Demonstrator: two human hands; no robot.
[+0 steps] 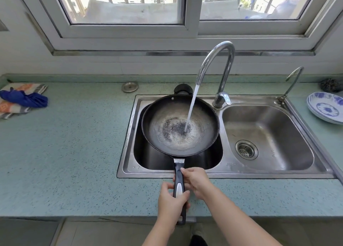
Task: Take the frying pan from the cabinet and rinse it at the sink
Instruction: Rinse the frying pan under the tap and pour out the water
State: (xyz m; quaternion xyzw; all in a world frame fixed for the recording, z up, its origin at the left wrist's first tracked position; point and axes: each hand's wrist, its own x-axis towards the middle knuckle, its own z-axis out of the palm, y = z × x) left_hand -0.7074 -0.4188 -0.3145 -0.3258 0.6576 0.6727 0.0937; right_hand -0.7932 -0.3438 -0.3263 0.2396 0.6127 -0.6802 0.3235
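Left hand grip: the left hand (171, 201) wraps the lower end of the handle (179, 180), fingers curled round it from the left, holding firmly.
Right hand grip: the right hand (196, 182) holds the same handle higher up, nearer the pan, with the thumb lying along its top and the fingers curled beneath.
Frying pan: the frying pan (167, 119) is dark and round, held over the left basin (157, 161) of the sink (230, 165), its handle reaching back over the front rim toward the person.
Water: a stream (192, 106) falls from the tall faucet (219, 60) into the pan's middle, where a shallow pool spreads over the worn, pale base.
Behind the pan: a black rounded piece (182, 89) shows past the far rim; I cannot tell what it is.
Right basin: the right basin (269, 130) shows a strainer (246, 149) at its drain.
Sink edge: a thin second tap (293, 80) stands at the back right corner.
Counter: the green speckled counter (65, 143) carries a round metal lid (130, 86) behind the sink, a blue cloth (24, 98) on a striped towel (11, 109) at far left, and stacked blue-patterned plates (324, 108) beside a dark scrubber (331, 85) at far right.
Wall: a window (130, 4) runs above the sink.
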